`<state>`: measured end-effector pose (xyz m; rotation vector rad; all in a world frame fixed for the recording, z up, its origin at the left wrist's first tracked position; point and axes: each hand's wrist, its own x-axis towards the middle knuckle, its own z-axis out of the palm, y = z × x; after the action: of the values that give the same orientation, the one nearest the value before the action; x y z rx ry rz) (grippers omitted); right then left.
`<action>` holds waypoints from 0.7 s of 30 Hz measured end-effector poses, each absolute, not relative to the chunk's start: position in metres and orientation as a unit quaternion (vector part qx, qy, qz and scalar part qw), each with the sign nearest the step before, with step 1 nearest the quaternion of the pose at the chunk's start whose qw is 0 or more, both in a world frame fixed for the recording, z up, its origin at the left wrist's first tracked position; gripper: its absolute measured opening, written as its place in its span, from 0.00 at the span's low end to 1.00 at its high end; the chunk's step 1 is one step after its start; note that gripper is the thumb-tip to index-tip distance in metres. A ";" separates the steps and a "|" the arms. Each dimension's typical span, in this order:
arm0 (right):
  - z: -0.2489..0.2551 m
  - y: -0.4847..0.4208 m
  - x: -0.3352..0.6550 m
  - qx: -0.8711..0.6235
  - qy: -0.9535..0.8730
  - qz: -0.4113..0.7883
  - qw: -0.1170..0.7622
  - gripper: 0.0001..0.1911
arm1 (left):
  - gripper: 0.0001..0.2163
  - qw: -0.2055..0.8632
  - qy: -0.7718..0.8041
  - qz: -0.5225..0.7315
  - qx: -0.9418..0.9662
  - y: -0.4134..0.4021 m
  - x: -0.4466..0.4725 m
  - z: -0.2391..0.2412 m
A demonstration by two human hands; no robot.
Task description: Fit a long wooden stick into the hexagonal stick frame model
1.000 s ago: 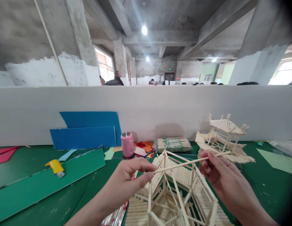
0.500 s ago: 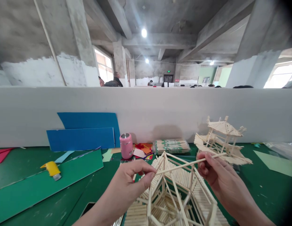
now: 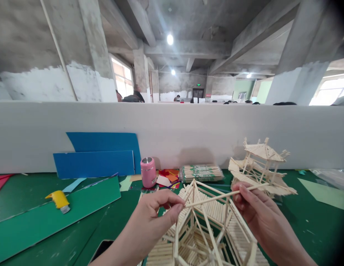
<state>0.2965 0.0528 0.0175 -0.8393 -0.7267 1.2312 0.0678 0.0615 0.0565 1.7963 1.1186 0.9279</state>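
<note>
A thin wooden stick is held level between both hands, just above a stick-built roof frame on the green table. My left hand pinches the stick's left end between thumb and forefinger. My right hand grips the stick near its right end, with the tip poking out past the fingers. A smaller finished stick pavilion stands behind my right hand.
A pink can and a pack of wooden sticks lie by the white partition. Blue boards lean against it. A yellow tool rests on a green sheet at the left. A phone's corner shows by my left arm.
The stick and both hands have shifted slightly lower and left over the frame. The view has drifted a little; the grip on the stick is unchanged.
</note>
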 end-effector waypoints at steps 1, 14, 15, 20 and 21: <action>0.017 0.052 0.297 -0.375 -0.323 0.543 0.679 0.06 | 0.06 0.402 0.446 0.365 0.712 0.061 0.067 0.057; 0.019 0.037 0.290 -0.400 -0.286 0.480 0.726 0.10 | 0.08 0.398 0.467 0.386 0.689 0.059 0.066 0.059; 0.019 0.037 0.290 -0.401 -0.288 0.478 0.726 0.11 | 0.08 0.399 0.466 0.387 0.688 0.059 0.066 0.059; 0.017 0.037 0.288 -0.404 -0.291 0.466 0.731 0.11 | 0.07 0.413 0.465 0.385 0.682 0.059 0.064 0.058; 0.016 0.037 0.288 -0.405 -0.291 0.464 0.732 0.11 | 0.07 0.415 0.463 0.384 0.682 0.058 0.064 0.058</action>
<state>0.2879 0.0366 0.0164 -0.8911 -0.6408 1.0213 0.0641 0.0584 0.0580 1.7148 1.1642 0.9649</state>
